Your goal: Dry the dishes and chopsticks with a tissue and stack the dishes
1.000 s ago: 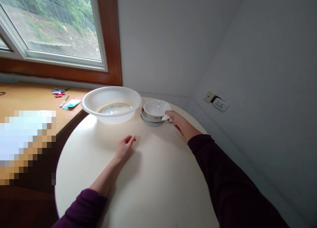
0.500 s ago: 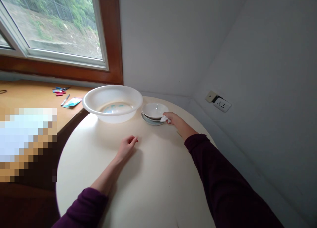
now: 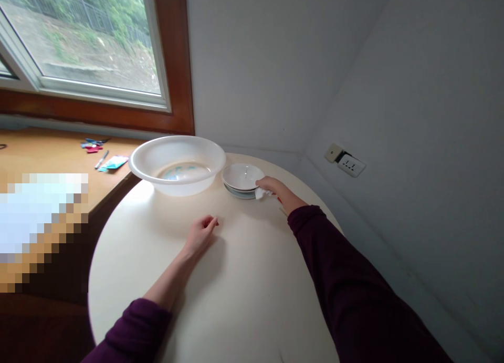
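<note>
Against the near right rim of a small stack of white dishes (image 3: 239, 178), my right hand (image 3: 271, 187) is closed on a crumpled white cloth or tissue (image 3: 263, 194). The top dish is a shallow bowl with its hollow facing up; paler dishes show beneath it. My thumb lies at the rim. A thin tan stick (image 3: 283, 212) with a reddish part shows partly under my right wrist. My left hand (image 3: 202, 229) rests on the table in a loose fist, apart from the dishes, with nothing visible in it.
A wide translucent plastic basin (image 3: 177, 187) with some water in it stands left of the dishes on the round white table (image 3: 244, 300). A wooden desk (image 3: 51, 147) with a pen (image 3: 101, 159) and a blue packet (image 3: 114, 163) adjoins at left. Walls close in behind and right.
My right hand and the white cloth have shifted slightly at the rim, and more of the cloth hangs below the fingers. My left hand has stayed in place. The view has turned slightly.
</note>
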A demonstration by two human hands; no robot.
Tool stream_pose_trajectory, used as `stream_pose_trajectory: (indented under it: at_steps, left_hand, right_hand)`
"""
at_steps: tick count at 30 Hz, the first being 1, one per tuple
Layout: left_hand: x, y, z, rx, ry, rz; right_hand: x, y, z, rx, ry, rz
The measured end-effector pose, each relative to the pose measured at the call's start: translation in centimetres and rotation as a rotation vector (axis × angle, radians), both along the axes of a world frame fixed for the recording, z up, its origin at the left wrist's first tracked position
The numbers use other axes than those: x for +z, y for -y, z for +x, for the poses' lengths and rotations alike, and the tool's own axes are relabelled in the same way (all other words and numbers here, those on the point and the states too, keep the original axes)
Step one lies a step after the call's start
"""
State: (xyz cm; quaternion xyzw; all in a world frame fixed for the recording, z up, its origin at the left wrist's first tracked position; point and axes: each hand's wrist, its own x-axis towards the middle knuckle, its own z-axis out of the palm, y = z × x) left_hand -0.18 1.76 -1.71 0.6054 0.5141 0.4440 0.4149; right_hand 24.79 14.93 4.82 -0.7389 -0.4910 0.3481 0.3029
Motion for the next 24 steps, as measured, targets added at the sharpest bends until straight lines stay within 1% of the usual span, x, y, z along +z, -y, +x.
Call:
stream_pose_trajectory:
  at_steps: [4, 7, 9, 12, 14, 15, 17, 19, 21, 24]
  left_hand:
    - [0.1, 0.0, 0.0, -0.002, -0.006, -0.005]
    - [0.1, 0.1, 0.0, -0.003, -0.002, -0.003]
    - [0.1, 0.2, 0.0, -0.008, 0.007, 0.002]
    - [0.0, 0.2, 0.0, -0.018, -0.001, 0.000]
    - [0.0, 0.2, -0.1, -0.024, -0.021, -0.002]
    - [-0.1, 0.1, -0.1, -0.027, -0.033, -0.002]
    - [-0.2, 0.0, -0.1, -0.032, -0.057, 0.005]
    - [-0.3, 0.0, -0.2, -0.029, -0.091, 0.013]
    - [-0.4, -0.1, -0.2, -0.025, -0.123, 0.020]
    - [-0.6, -0.1, -0.3, -0.026, -0.168, 0.031]
  right_hand:
    - [0.0, 0.4, -0.8, 0.009, 0.225, -0.060]
    - [1.0, 1.3, -0.1, 0.054, 0.319, -0.071]
    - [2.1, 2.7, 1.5, 0.088, 0.375, -0.072]
    - [3.6, 5.9, 5.5, 0.115, 0.472, -0.058]
    - [4.0, 8.6, 8.5, 0.099, 0.541, -0.076]
    - [3.9, 9.9, 9.8, 0.088, 0.568, -0.100]
    - [3.0, 12.5, 11.8, 0.082, 0.601, -0.156]
    - [1.3, 14.6, 12.6, 0.081, 0.617, -0.197]
    - [-0.7, 16.2, 12.5, 0.085, 0.626, -0.216]
    - [-3.2, 17.5, 11.4, 0.065, 0.642, -0.207]
